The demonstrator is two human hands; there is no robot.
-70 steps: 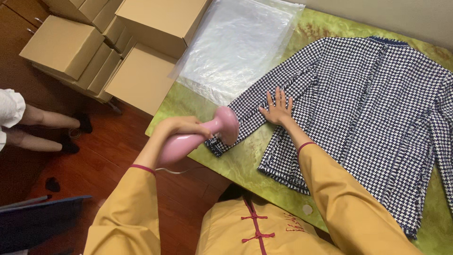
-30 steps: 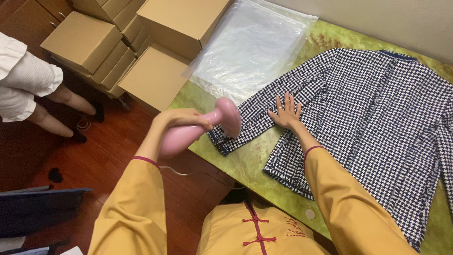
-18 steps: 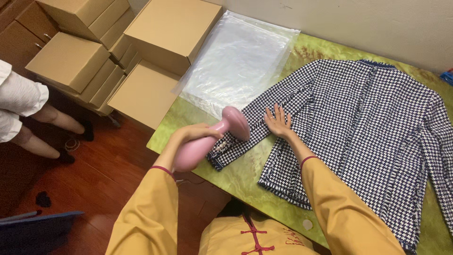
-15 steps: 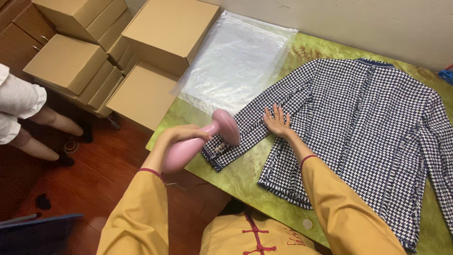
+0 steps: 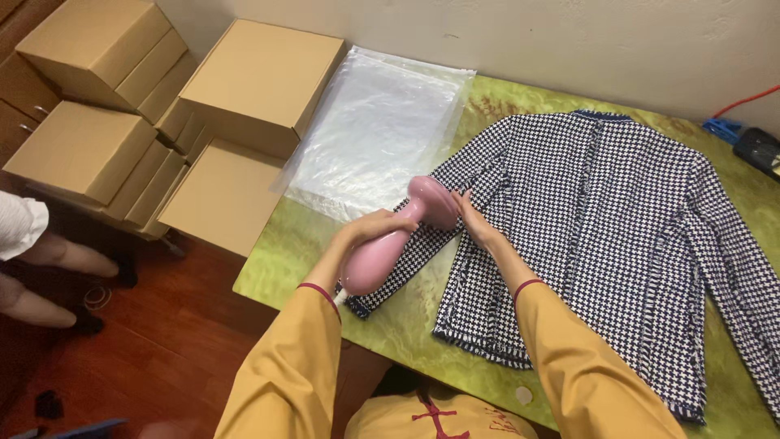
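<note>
Left hand (image 5: 370, 232) grips pink plastic handheld steamer (image 5: 402, 236); right hand (image 5: 478, 226) flat on black-and-white houndstooth jacket (image 5: 601, 244). Risk: scalded fingers (image 5: 463, 203) beside the head.

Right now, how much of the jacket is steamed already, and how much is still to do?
Done: the checked jacket lies spread flat, front up, on the green table. In hand: the left hand presses the pink steamer onto one sleeve, and the right hand holds that sleeve flat beside it. Left: the steamer is nowhere near the body or other sleeve. How smooth they are, I cannot tell.
</note>
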